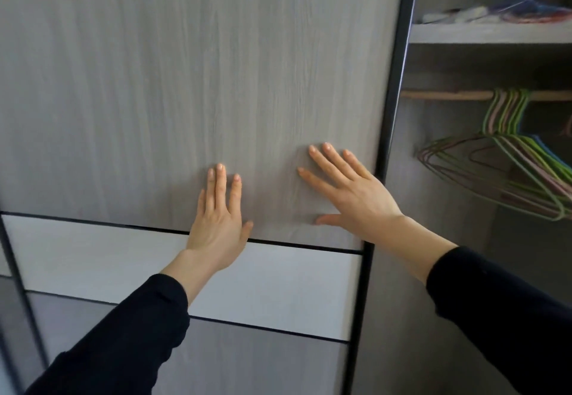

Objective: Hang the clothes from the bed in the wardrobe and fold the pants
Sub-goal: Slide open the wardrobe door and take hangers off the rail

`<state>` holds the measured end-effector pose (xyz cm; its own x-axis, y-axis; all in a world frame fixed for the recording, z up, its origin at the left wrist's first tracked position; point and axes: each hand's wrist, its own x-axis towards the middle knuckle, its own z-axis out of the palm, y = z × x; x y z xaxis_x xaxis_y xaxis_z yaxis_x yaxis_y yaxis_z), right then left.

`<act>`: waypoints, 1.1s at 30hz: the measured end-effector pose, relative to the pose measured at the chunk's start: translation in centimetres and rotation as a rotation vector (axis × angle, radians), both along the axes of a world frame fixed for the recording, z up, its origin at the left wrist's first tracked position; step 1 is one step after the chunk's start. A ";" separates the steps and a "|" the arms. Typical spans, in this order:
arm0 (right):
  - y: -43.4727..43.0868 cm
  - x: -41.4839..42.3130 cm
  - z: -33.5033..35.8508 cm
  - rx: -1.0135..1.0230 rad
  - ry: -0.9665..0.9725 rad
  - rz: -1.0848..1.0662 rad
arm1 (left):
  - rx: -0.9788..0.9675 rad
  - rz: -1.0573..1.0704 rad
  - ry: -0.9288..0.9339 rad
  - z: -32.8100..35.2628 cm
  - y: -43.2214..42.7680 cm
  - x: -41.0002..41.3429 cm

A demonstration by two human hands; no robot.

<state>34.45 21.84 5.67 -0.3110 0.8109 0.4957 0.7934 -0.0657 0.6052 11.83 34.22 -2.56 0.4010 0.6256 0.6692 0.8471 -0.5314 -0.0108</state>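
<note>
One head-worn view (wide-angle, straight edges bowed). It faced forward and a little down onto the wardrobe door point(185, 85), very near, with the door filling most of the frame. Right of the door, the open bay point(464, 239) and hangers point(503, 112) sat at the frame edge.

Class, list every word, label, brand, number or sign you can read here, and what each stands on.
No readable text.
The sliding wardrobe door, under the left hand and right hand, shows only wood grain.
The hangers carry no visible marks.
The colourful items on the shelf are too blurred to tell.
</note>
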 end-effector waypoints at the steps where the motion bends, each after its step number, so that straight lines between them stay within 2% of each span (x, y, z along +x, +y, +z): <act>1: 0.8 -0.9 0.0 -0.009 0.001 0.021 | -0.036 -0.022 -0.039 -0.6 0.0 -0.3; 4: 2.8 -3.0 0.6 -0.046 -0.059 0.080 | -0.153 -0.070 -0.074 -2.4 -0.2 -0.2; 8: 4.6 -4.4 2.0 -0.046 -0.209 0.101 | -0.208 0.030 -0.134 -3.0 1.5 -1.6; 15: 8.3 -9.4 1.8 -0.036 -0.223 0.137 | -0.181 0.036 -0.221 -3.2 4.5 -6.8; 22: 10.1 -11.6 1.6 -0.036 -0.261 0.125 | -0.176 0.127 -0.181 -2.7 5.3 -8.7; 26: 9.9 -11.6 1.6 -0.038 -0.265 0.135 | -0.266 0.164 -0.187 -2.0 4.0 -7.9; 28: 9.2 -11.3 1.6 -0.021 -0.234 0.202 | -0.324 0.165 -0.257 -1.5 2.9 -7.4; 30: 7.6 -10.0 1.5 0.077 -0.169 0.324 | -0.214 0.091 -0.321 -1.0 1.4 -6.2; 33: 5.3 -5.7 0.7 0.240 0.050 0.441 | 0.054 -0.123 -0.372 0.0 -0.9 -2.5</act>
